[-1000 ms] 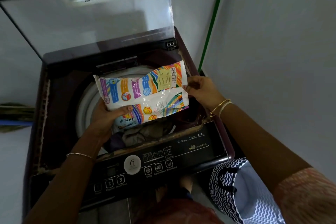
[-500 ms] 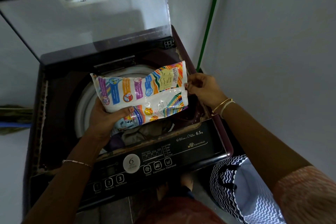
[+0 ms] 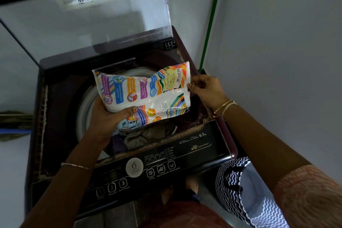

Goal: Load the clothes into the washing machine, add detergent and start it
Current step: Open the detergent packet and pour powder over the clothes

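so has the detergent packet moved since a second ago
No, barely: the detergent packet still hangs over the drum opening, its right end just below the lid's hinge block.

Detergent packet (image 3: 146, 94): white plastic pouch printed with coloured stripes, panels and a barcode, lying roughly level and crosswise above the tub (image 3: 85, 105), centre of frame. Washing machine (image 3: 55, 107): dark top-loader, glass lid (image 3: 83, 24) raised upright at upper left, black control panel (image 3: 185, 155) toward the bottom of the frame. Clothes (image 3: 142, 135): crumpled beige and dark pieces inside the tub, just below the packet.
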The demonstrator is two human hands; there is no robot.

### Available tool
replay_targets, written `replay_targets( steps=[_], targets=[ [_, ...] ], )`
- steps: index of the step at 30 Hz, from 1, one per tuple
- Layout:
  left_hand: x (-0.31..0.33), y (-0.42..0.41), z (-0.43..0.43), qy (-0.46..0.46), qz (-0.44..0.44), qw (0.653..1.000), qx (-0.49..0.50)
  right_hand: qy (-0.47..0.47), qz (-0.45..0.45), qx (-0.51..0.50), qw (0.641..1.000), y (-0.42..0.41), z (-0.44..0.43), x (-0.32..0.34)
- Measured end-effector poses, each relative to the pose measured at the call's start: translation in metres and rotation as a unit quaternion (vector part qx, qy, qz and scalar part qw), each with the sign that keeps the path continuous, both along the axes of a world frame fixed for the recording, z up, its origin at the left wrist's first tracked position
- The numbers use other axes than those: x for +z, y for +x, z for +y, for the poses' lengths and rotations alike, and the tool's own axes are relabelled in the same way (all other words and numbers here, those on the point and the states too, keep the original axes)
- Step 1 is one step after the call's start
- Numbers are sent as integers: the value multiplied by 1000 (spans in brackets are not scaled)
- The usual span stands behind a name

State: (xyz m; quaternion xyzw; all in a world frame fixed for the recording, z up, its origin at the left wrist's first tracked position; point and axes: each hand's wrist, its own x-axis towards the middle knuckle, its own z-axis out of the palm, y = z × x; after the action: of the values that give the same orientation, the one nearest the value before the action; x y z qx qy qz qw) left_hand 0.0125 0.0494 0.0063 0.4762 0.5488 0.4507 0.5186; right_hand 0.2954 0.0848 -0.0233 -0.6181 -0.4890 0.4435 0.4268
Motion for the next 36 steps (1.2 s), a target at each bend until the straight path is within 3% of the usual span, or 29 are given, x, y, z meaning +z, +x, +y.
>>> replay_targets(
  steps=[21,36],
  targets=[
    [16,14,6,37,11,999,-10,-19,130,-58,990,-1,3,2],
    [18,11,3,45,23,998,-28,-36,104,-37,993,7,-1,4]
  ],
)
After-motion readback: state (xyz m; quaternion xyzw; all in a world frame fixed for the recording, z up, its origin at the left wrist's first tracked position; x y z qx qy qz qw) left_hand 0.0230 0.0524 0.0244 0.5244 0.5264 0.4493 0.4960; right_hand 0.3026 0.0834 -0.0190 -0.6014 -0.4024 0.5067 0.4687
